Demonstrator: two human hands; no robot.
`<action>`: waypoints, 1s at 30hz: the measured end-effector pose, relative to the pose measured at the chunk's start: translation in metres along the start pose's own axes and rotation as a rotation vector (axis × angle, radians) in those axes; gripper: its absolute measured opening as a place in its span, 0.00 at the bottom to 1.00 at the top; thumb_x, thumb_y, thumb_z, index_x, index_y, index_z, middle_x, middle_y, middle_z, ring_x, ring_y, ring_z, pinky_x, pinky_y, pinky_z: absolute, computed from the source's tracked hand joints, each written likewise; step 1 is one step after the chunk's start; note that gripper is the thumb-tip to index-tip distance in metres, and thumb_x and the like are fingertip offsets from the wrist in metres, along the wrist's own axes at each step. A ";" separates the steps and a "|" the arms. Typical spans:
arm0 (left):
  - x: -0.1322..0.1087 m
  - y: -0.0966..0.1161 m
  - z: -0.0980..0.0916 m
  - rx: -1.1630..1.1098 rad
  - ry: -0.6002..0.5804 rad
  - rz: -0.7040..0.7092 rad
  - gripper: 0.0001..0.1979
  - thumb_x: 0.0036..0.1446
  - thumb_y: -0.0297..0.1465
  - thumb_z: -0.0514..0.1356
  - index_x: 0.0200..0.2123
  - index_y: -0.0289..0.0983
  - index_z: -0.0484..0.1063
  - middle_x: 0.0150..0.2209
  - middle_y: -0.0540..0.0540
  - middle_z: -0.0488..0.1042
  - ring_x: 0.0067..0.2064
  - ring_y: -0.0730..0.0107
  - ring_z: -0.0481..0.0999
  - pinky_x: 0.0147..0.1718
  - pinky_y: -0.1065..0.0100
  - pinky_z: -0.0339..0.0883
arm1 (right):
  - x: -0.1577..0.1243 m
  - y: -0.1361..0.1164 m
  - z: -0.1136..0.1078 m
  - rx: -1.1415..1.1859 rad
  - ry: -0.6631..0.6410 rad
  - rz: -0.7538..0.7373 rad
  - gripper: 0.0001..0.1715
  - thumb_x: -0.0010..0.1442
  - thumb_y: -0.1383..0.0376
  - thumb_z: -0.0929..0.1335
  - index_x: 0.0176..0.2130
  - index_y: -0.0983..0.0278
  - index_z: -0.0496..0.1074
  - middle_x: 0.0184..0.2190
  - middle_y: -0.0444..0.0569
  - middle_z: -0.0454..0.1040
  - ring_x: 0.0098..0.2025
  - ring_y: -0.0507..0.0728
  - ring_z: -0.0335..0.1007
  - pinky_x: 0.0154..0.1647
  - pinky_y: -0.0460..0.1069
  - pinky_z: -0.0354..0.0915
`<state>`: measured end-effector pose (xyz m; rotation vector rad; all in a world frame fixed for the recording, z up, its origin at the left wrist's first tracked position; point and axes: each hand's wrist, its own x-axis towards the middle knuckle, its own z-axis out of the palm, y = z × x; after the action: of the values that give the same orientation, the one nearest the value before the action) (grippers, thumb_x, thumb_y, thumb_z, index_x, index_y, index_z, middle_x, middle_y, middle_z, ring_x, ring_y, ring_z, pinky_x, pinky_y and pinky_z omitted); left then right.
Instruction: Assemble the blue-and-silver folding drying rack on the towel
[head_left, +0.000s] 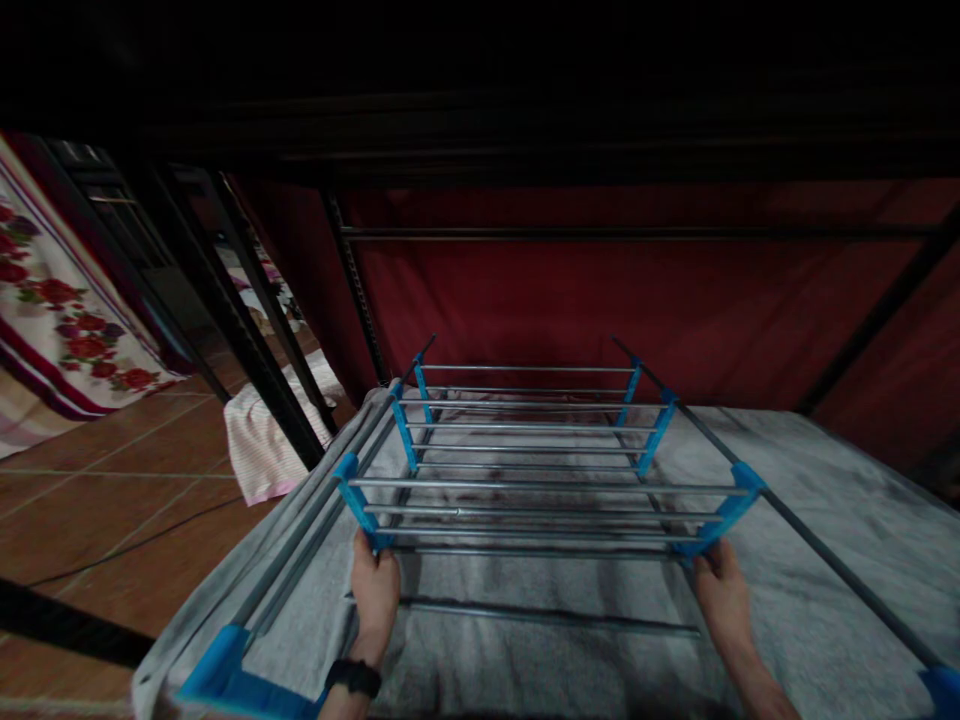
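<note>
A rack of grey metal tubes with blue plastic brackets (pixel 735 505) lies along a bed covered with a grey blanket. My left hand (pixel 375 585), below a dark wristband (pixel 352 678), closes around the lower end of the nearest left bracket (pixel 360 505). On the opposite side my right hand (pixel 724 595) grips the lower end of the nearest right bracket. Several thin crossbars (pixel 547 487) run between the two hands. Closer to me, a loose-looking tube (pixel 547 615) rests low over the blanket. A large blue corner piece (pixel 240 675) sits at the lower left.
The grey blanket (pixel 795 500) spreads over the bed beneath a dark overhead frame. Dark metal posts (pixel 247 330) stand at the left. A red curtain (pixel 555 290) hangs behind. Left of the bed are a striped cloth (pixel 262 440), a floral cloth (pixel 82 330) and a tiled floor (pixel 142 500).
</note>
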<state>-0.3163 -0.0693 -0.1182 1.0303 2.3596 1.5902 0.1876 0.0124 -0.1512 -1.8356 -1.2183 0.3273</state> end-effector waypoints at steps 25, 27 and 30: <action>0.010 0.009 -0.006 0.242 -0.085 -0.046 0.22 0.56 0.29 0.50 0.54 0.33 0.63 0.32 0.44 0.65 0.36 0.54 0.69 0.44 0.52 0.67 | 0.001 -0.023 0.010 -0.030 0.069 0.058 0.26 0.56 0.64 0.59 0.53 0.67 0.66 0.38 0.56 0.76 0.40 0.63 0.74 0.41 0.52 0.64; 0.013 0.009 -0.006 0.247 -0.093 -0.065 0.20 0.55 0.31 0.51 0.52 0.33 0.64 0.30 0.46 0.62 0.33 0.55 0.67 0.42 0.52 0.67 | 0.001 -0.021 0.012 -0.006 0.086 0.050 0.26 0.56 0.65 0.59 0.53 0.66 0.67 0.39 0.56 0.76 0.39 0.62 0.74 0.41 0.52 0.64; 0.015 0.009 -0.007 0.237 -0.084 -0.078 0.18 0.53 0.34 0.51 0.47 0.35 0.65 0.28 0.47 0.59 0.30 0.57 0.63 0.39 0.52 0.67 | 0.001 -0.019 0.014 0.031 0.106 0.044 0.25 0.55 0.66 0.60 0.52 0.65 0.67 0.39 0.55 0.76 0.39 0.62 0.74 0.41 0.51 0.64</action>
<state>-0.3269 -0.0638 -0.1038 1.0092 2.5407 1.2387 0.1678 0.0229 -0.1442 -1.8318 -1.0966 0.2684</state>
